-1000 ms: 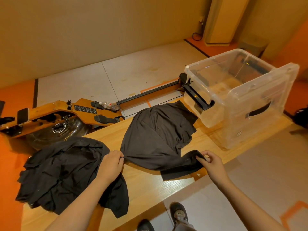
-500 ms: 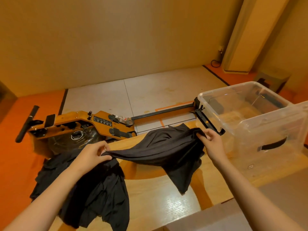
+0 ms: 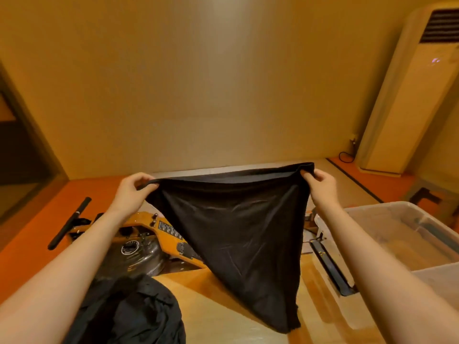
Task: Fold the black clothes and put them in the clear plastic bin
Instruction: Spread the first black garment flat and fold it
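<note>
A black garment hangs in the air in front of me, stretched by its top edge and tapering down to a point just above the wooden table. My left hand pinches its left top corner. My right hand pinches its right top corner. A second heap of black clothes lies crumpled on the table at the lower left, under my left forearm. The clear plastic bin stands open at the right, with its black latch handle toward me.
Behind the table lies a wooden rowing machine with a water tank and a black handle bar. A tall floor air conditioner stands in the far right corner. A plain wall faces me.
Both hands have raised the garment off the table and pulled its top edge taut, so it hangs free. My view has tilted upward toward the wall.
</note>
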